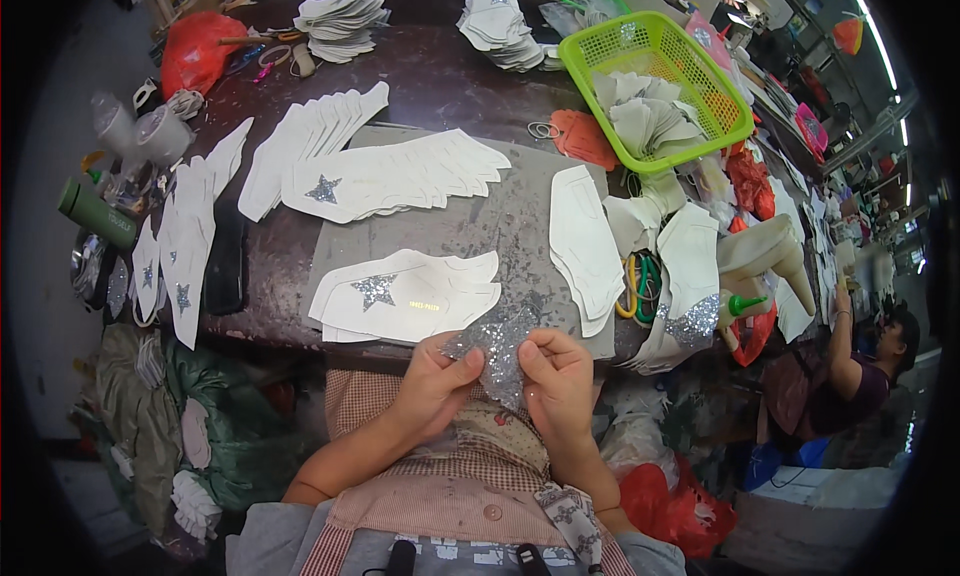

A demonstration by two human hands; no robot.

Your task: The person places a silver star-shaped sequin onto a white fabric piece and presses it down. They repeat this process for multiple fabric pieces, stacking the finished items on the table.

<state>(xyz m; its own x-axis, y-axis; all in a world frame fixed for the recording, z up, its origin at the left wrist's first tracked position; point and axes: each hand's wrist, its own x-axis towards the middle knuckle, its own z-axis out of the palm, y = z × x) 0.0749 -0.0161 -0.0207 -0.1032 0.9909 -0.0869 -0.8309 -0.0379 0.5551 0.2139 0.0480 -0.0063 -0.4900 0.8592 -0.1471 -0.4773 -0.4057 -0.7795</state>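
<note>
Head view. The silver, glitter-faced piece of thin sheet material with pointed edges (pixel 503 358) is held between your two hands, in front of your body at the near edge of the mottled grey flat board (pixel 527 238). Its lower tip hangs before your red-and-white checked cloth apron (pixel 450 463).

Handling, in this inspector's judgement: the piece looks thin and pliable, so light, even tension from both sides should hold it flat without creasing. Grip close to the margins and avoid rubbing the glitter face with your thumbs, as loose flecks could shed. Bring the points level before you let go of either side. Hold it clear of the white, curved-edge flat panels with a silver star (pixel 425 291) just beyond your left hand, since a dragging wrist could shift them.

Pose: your left hand (pixel 435 384) pinches the left margin, thumb on the near face and fingers curled behind. Your right hand (pixel 558 381) pinches the right margin, thumb and forefinger close together. Both forearms rise from the lower edge and converge, the left on the longer slant, the right more upright.

Reservation: the piece's upper outline blends into the board, so its full shape, and whether it is one layer or several, cannot be confirmed.
</note>
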